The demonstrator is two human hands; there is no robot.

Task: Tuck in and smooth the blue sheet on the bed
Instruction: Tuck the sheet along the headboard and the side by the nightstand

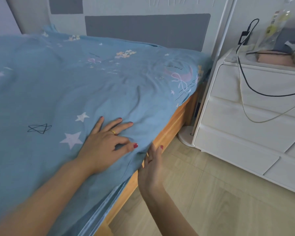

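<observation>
The thin blue cotton sheet printed with white stars, flowers and a pink bow (95, 79) lies spread over the top of the wooden-framed bed (175, 123) and drapes over its near side edge, where it bunches into soft folds. It looks light, limp and easily creased, so by my judgement it will slide and gather under any push and will hold no shape of its own; smoothing wants a flat palm drawn outward, and tucking wants the hanging hem taken at the edge and pushed in between mattress and frame. The left hand (107, 142), wearing one gold ring, lies on the sheet near the edge with its fingers spread and nearly straight, the thumb pressing a small ridge of cloth; its grip is released, pressing rather than clutching. The right hand (152, 166) stands on edge against the side of the bed just below, palm toward the draped cloth, fingers straight and their tips hidden under the overhang; its grip is also unclenched, and whether it pinches any cloth out of sight I cannot tell. Counted: one sheet, one bed, two hands, one white plastic drawer unit (255, 116) beside the bed, and two cables, one black (243, 77) and one pale (242, 99), hanging down its front.
</observation>
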